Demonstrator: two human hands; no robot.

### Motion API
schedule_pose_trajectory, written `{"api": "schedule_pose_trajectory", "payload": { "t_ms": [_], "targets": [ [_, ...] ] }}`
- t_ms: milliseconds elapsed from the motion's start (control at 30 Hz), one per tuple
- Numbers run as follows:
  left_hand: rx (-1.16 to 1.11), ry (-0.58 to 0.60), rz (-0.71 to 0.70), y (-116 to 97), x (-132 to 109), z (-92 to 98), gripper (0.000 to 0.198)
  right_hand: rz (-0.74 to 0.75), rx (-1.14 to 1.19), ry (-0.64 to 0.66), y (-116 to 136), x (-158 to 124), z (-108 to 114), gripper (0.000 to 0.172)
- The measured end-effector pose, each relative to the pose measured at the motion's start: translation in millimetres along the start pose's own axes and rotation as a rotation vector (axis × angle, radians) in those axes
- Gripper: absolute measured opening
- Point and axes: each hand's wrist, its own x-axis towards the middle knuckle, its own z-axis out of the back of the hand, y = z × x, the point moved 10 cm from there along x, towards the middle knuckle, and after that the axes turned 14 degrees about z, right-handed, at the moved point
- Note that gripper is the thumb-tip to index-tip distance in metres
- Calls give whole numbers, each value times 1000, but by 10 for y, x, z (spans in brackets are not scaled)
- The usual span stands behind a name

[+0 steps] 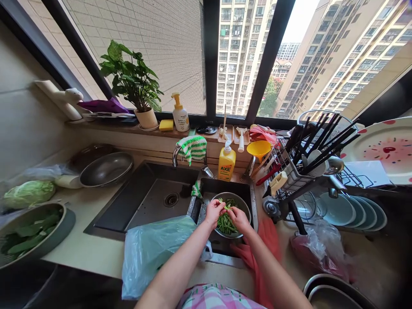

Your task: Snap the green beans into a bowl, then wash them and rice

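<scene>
1. A slender green bean (pixel 225 205) is pinched at one end by the fingertips of the left hand (pixel 214 213) and at the other by the curled fingers of the right hand (pixel 240 219), so both hands are closed on it, just above a round stainless-steel bowl (pixel 247 210)
2. That bowl, holding a heap of cut green beans (pixel 226 224), sits in the right basin of a dark steel double sink (pixel 154 171); held directly over it, the hands seem placed so that anything dropped lands inside
3. A pale blue-green plastic bag (pixel 154 253) lies over the counter edge below the left forearm, close at hand
4. A green-and-white striped cloth (pixel 192 149) hangs on the faucet, with a yellow AXE bottle (pixel 226 164) just right of it, both within easy reach of the sink
5. At the far left, a green cabbage (pixel 28 194) rests beside a wide bowl (pixel 62 219) of long green vegetables
6. The fingers hide most of the bean, and how tightly it is held is hard to judge; steel bowls (pixel 334 292) are cut off at the lower right
</scene>
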Motion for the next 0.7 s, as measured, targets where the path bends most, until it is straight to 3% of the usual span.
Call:
{"api": "schedule_pose_trajectory", "payload": {
  "t_ms": [100, 167, 267, 400, 533, 600, 700],
  "targets": [
    [9, 39, 20, 118, -53, -94, 39, -136, 84, -130, -212, 2, 67, 22],
    [25, 70, 39, 212, -89, -142, 38, -207, 149, -140, -332, 4, 36, 24],
    [68, 47, 76, 322, -89, -92, 37, -276, 253, -59, -413, -14, -90, 27],
    [113, -14, 120, 381, -2, 49, 33, -312, 346, 91, -366, -82, -242, 18],
    [115, -44, 124, 400, 107, 97, 34, -170, 124, 188, -206, -76, -212, 15],
    [96, -56, 120, 411, 167, 99, 35, -123, -27, 155, -184, -75, -128, 6],
    [61, -43, 114, 425, 247, 67, 37, -139, -94, 56, -261, -114, -42, 20]
  ]
}}
